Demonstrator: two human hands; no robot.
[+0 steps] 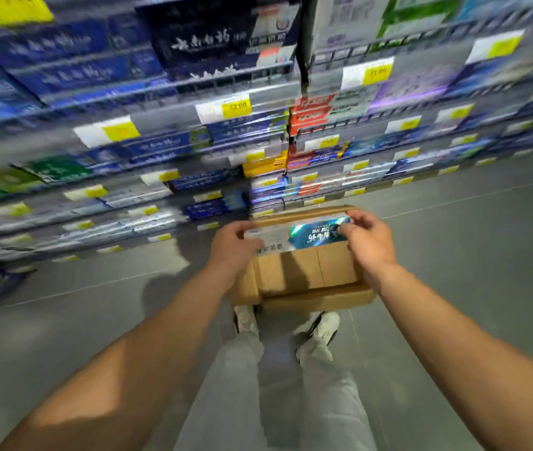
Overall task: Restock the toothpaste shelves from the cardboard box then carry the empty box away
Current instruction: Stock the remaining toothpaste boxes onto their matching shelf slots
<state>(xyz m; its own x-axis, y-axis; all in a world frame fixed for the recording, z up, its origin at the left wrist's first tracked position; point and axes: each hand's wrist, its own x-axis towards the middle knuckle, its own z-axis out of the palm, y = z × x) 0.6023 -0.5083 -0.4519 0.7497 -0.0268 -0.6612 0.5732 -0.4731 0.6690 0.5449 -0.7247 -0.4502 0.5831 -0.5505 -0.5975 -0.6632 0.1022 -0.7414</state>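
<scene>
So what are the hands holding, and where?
A toothpaste pack, gripped at its two ends: left hand on one, right hand on the other.

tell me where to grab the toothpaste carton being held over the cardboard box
Grip the toothpaste carton at its two short ends, coming in from either side, as the left hand and right hand do now. It is long, slim and lies level above the cardboard box, so end grips keep it balanced.
</scene>
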